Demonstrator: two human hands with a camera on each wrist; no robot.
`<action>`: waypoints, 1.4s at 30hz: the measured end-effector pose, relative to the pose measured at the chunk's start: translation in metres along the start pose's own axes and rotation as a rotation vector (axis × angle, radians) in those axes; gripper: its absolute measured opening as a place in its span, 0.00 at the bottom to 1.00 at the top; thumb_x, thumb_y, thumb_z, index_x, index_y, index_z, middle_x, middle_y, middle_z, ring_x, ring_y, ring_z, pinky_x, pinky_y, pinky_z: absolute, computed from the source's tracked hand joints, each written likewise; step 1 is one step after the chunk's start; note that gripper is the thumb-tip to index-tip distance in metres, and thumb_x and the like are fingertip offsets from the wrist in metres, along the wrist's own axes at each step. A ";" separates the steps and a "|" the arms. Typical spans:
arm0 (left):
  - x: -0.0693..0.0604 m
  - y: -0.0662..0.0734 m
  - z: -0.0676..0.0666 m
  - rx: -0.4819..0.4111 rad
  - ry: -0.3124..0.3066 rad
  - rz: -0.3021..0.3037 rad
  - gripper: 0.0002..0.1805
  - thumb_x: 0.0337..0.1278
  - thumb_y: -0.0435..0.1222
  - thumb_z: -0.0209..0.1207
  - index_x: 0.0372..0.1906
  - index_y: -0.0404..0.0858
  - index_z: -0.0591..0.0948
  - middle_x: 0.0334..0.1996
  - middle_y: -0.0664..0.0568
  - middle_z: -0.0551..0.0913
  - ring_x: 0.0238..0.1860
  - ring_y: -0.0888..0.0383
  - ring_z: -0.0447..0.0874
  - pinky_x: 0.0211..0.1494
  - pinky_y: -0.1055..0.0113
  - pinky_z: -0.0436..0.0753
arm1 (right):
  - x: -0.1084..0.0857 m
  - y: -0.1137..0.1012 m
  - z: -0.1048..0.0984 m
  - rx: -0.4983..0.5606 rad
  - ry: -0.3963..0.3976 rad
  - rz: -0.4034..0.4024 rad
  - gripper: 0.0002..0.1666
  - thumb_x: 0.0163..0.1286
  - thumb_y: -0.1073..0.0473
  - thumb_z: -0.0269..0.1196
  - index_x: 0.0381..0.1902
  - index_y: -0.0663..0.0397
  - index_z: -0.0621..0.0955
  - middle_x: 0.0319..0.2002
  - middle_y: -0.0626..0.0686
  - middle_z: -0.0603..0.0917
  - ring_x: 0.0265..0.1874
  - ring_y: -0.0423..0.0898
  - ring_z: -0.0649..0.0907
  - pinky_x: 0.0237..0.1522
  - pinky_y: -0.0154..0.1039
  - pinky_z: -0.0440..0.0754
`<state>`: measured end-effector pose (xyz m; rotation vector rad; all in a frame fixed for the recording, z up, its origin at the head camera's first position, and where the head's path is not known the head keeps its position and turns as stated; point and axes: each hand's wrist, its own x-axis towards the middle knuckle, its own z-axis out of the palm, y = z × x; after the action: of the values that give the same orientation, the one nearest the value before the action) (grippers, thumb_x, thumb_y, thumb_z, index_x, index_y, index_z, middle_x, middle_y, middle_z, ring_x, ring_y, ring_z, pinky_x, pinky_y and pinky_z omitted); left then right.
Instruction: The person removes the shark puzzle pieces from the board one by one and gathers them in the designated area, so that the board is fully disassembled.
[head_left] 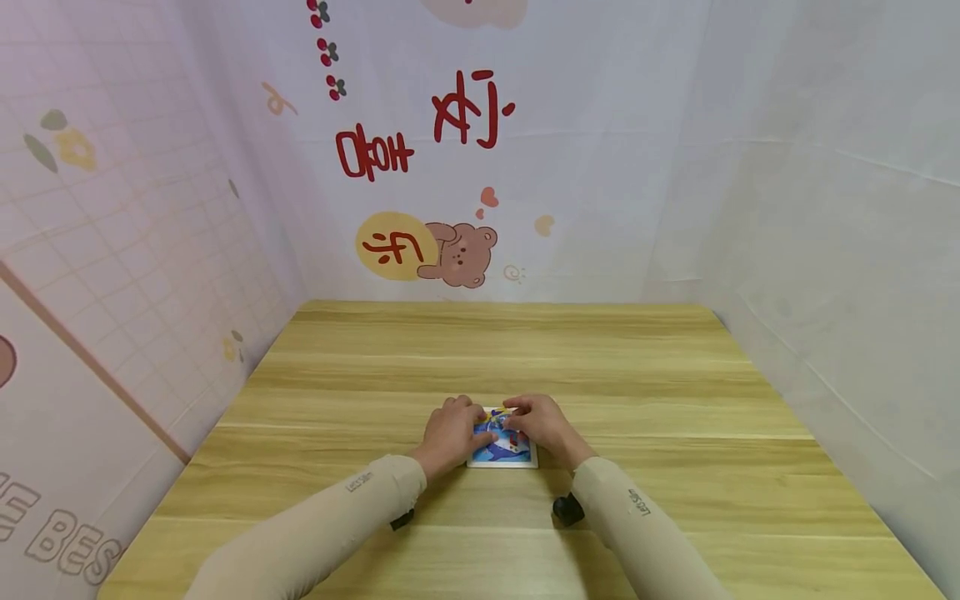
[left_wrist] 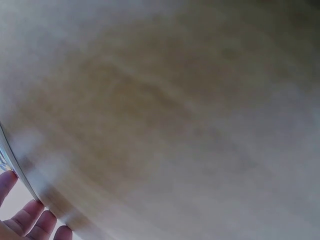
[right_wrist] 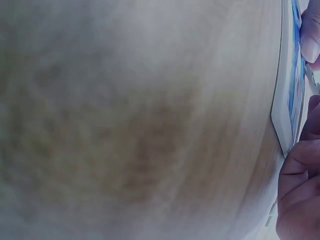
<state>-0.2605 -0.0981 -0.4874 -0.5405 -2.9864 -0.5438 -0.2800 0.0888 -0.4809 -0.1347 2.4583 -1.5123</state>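
A small square picture puzzle (head_left: 504, 455) in a white frame lies flat on the table, its blue print showing a shark-like sea animal. My left hand (head_left: 450, 432) rests along its left side, the thumb reaching over the picture and the other fingers near the far left corner. At the upper right part, my right hand (head_left: 542, 421) has curled fingers and pinches what looks like a small puzzle piece (right_wrist: 312, 79), mostly hidden by the fingers. In the left wrist view the left fingertips (left_wrist: 34, 209) show at the lower left, by the frame's edge.
The wooden table (head_left: 495, 350) spreads out on all sides of the puzzle. Printed cloth walls (head_left: 600, 167) stand behind it and at both sides. A black wrist device (head_left: 567, 509) hangs under the right sleeve. Most of both wrist views is blurred tabletop.
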 end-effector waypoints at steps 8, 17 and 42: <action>-0.001 0.001 0.000 -0.004 0.010 0.008 0.21 0.59 0.52 0.67 0.47 0.39 0.85 0.45 0.48 0.80 0.48 0.47 0.76 0.50 0.48 0.76 | 0.002 0.001 0.000 0.026 -0.012 0.008 0.21 0.66 0.65 0.67 0.57 0.63 0.81 0.35 0.52 0.82 0.21 0.44 0.77 0.28 0.35 0.75; 0.000 0.001 0.002 -0.003 0.006 -0.001 0.22 0.58 0.52 0.67 0.47 0.39 0.85 0.45 0.48 0.80 0.49 0.48 0.76 0.51 0.49 0.76 | 0.000 0.000 -0.001 0.042 -0.018 0.017 0.21 0.67 0.67 0.65 0.58 0.63 0.81 0.37 0.53 0.83 0.23 0.45 0.77 0.29 0.36 0.76; -0.003 0.003 -0.003 -0.008 0.013 0.010 0.21 0.58 0.50 0.68 0.47 0.38 0.85 0.46 0.47 0.81 0.50 0.46 0.76 0.52 0.48 0.76 | -0.001 0.006 -0.027 0.094 -0.020 -0.041 0.21 0.70 0.63 0.63 0.60 0.60 0.80 0.37 0.52 0.82 0.30 0.48 0.77 0.34 0.40 0.76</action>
<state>-0.2560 -0.0973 -0.4836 -0.5505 -2.9683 -0.5571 -0.2855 0.1153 -0.4746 -0.1825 2.3779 -1.6316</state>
